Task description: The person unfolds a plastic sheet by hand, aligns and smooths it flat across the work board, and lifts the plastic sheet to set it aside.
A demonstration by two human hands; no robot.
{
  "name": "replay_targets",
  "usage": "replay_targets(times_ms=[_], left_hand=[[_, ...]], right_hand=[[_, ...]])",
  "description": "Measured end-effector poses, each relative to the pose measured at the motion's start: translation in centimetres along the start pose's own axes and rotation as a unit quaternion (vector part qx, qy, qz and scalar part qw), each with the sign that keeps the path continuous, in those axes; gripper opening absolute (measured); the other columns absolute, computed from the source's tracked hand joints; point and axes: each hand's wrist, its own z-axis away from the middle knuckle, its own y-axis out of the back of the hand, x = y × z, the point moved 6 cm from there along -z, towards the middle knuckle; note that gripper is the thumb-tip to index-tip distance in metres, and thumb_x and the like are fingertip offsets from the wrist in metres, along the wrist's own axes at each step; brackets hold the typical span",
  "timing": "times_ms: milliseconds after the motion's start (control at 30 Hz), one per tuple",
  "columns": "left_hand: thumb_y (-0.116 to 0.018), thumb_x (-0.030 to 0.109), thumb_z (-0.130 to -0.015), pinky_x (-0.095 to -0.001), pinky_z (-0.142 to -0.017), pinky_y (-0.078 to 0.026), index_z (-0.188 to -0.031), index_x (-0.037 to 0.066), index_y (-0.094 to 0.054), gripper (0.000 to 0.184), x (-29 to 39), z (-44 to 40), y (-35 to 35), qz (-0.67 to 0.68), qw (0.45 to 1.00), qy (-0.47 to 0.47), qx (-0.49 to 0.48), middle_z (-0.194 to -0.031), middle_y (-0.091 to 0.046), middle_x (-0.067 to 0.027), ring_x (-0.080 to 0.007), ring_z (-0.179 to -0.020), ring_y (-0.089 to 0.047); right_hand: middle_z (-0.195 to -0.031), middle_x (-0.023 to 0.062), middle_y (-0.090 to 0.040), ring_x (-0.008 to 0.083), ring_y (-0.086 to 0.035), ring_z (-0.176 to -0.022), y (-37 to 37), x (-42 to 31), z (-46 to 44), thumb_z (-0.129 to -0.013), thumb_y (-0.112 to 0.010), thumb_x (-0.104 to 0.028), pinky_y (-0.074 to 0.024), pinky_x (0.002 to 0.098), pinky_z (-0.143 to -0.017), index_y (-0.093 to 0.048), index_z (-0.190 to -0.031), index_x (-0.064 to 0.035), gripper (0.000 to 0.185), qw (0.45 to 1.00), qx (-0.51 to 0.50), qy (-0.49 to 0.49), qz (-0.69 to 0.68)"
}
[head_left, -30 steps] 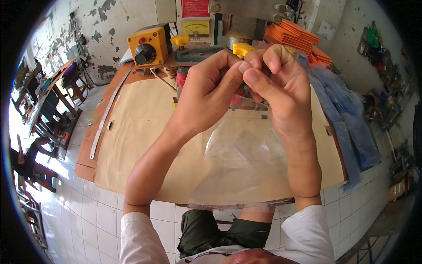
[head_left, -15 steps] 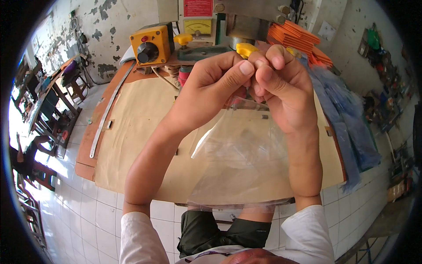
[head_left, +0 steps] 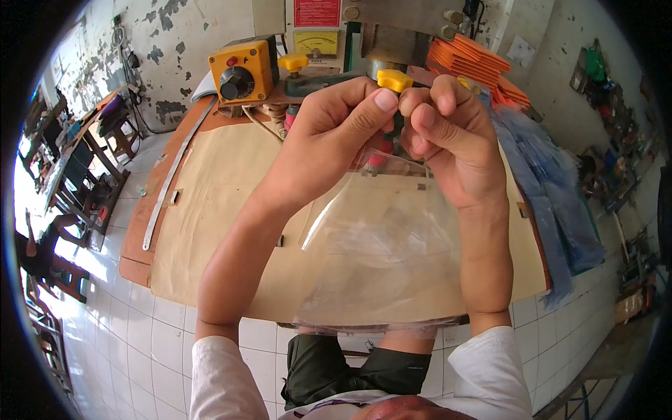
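Clear plastic sheeting [head_left: 385,238] hangs from between my two raised hands and spreads down over the tan board [head_left: 210,203] to its front edge. My left hand [head_left: 336,129] pinches the sheeting's upper left part between thumb and curled fingers. Close beside it on the right, my right hand [head_left: 455,133] has its fingers curled in and holds the upper right part of the sheeting. A small gap separates the fingertips of the two hands. Exactly where the plastic is gripped is partly hidden by the fingers.
Behind my hands stand a yellow control box [head_left: 245,70] and a machine with yellow knobs [head_left: 394,80]. Orange pieces [head_left: 469,59] are stacked at the back right. Blue sheets [head_left: 553,189] lie along the right edge, a metal ruler [head_left: 171,182] along the left.
My hands have moved slightly apart, from touching at the fingertips to a small gap. The plastic between them has opened out a little, its left edge shifting left.
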Motion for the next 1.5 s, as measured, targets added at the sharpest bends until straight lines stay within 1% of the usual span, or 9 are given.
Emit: replay_targets(times_ms=[600,667,767,900,967,1167,1300,1367,1500], left_hand=[[-0.053,0.030,-0.106,-0.0200,-0.048,-0.029,-0.085,0.007,-0.057,0.031,0.2,-0.1,0.0,-0.080,0.994,-0.067,0.024,-0.066,-0.046,0.0069,-0.0010,-0.056,-0.037],[-0.056,0.023,-0.104,-0.0201,-0.057,-0.040,-0.090,0.000,-0.063,0.028,0.3,0.1,-0.3,-0.053,0.996,-0.062,0.027,-0.073,-0.059,0.0030,-0.0016,-0.067,-0.047],[-0.056,0.022,-0.104,-0.0206,-0.060,-0.043,-0.092,-0.001,-0.063,0.027,0.1,0.1,-0.2,-0.076,0.996,-0.049,0.018,-0.076,-0.063,0.0010,-0.0024,-0.070,-0.051],[-0.056,0.022,-0.104,-0.0202,-0.059,-0.043,-0.094,-0.001,-0.063,0.026,0.1,0.0,-0.3,-0.062,0.997,-0.049,-0.001,-0.076,-0.063,0.0011,-0.0022,-0.070,-0.052],[-0.052,0.027,-0.106,-0.0184,-0.049,-0.029,-0.091,0.006,-0.059,0.026,0.0,-0.1,-0.6,-0.058,0.996,-0.064,-0.013,-0.070,-0.049,0.0074,0.0001,-0.058,-0.038],[-0.056,0.025,-0.104,-0.0198,-0.053,-0.038,-0.094,0.000,-0.063,0.028,-0.1,0.1,-0.4,-0.030,0.998,-0.032,-0.037,-0.073,-0.060,0.0020,-0.0018,-0.063,-0.048],[-0.056,0.027,-0.104,-0.0196,-0.051,-0.037,-0.093,0.001,-0.063,0.029,-0.1,0.1,-0.3,-0.003,0.998,-0.017,-0.057,-0.073,-0.060,0.0018,-0.0020,-0.061,-0.047],[-0.057,0.029,-0.104,-0.0195,-0.050,-0.035,-0.091,0.002,-0.062,0.030,0.3,0.0,-0.5,0.055,0.997,-0.021,-0.052,-0.071,-0.058,0.0024,-0.0019,-0.059,-0.046],[-0.052,0.035,-0.105,-0.0213,-0.047,-0.027,-0.085,0.009,-0.056,0.034,0.1,0.1,-0.2,0.004,1.000,-0.010,-0.020,-0.063,-0.045,0.0054,-0.0033,-0.053,-0.036]], right_hand=[[-0.091,0.0054,-0.068,0.0055,-0.062,-0.067,-1.5,-1.0,0.4,-0.086,-0.074,0.002,-0.0525,0.0197,-0.058,-0.053,-0.085,-0.0071,0.024,0.976,0.024,0.106,0.191],[-0.089,0.0022,-0.060,0.0046,-0.059,-0.067,-1.8,-0.9,0.6,-0.088,-0.072,0.003,-0.0493,0.0192,-0.056,-0.049,-0.090,-0.0075,0.026,0.972,0.033,0.122,0.197],[-0.089,0.0004,-0.054,0.0033,-0.054,-0.068,-2.2,-0.9,0.7,-0.089,-0.069,0.003,-0.0465,0.0191,-0.057,-0.045,-0.094,-0.0086,0.028,0.973,0.029,0.116,0.200],[-0.091,-0.0006,-0.051,0.0026,-0.050,-0.071,-2.2,-0.7,0.8,-0.091,-0.067,0.002,-0.0445,0.0182,-0.061,-0.043,-0.095,-0.0094,0.026,0.974,0.012,0.113,0.196],[-0.091,-0.0016,-0.049,0.0024,-0.047,-0.073,-2.3,-0.5,0.9,-0.093,-0.066,0.000,-0.0424,0.0172,-0.064,-0.043,-0.093,-0.0101,0.025,0.979,-0.009,0.098,0.178],[-0.090,-0.0029,-0.050,0.0021,-0.047,-0.074,-2.5,-0.4,1.0,-0.094,-0.066,-0.003,-0.0415,0.0177,-0.066,-0.045,-0.092,-0.0100,0.022,0.982,-0.026,0.082,0.167],[-0.091,-0.0016,-0.055,0.0036,-0.051,-0.072,-2.0,-0.3,0.9,-0.093,-0.067,-0.003,-0.0428,0.0187,-0.063,-0.050,-0.095,-0.0084,0.018,0.987,-0.020,0.064,0.148],[-0.091,0.0014,-0.061,0.0070,-0.055,-0.066,-1.7,-0.4,0.7,-0.092,-0.069,-0.005,-0.0441,0.0200,-0.059,-0.057,-0.099,-0.0066,0.015,0.991,-0.019,0.073,0.113],[-0.090,0.0043,-0.064,0.0103,-0.056,-0.060,-0.5,-1.0,0.3,-0.091,-0.071,-0.007,-0.0452,0.0218,-0.056,-0.061,-0.103,-0.0058,0.015,0.995,-0.027,0.073,0.067]])
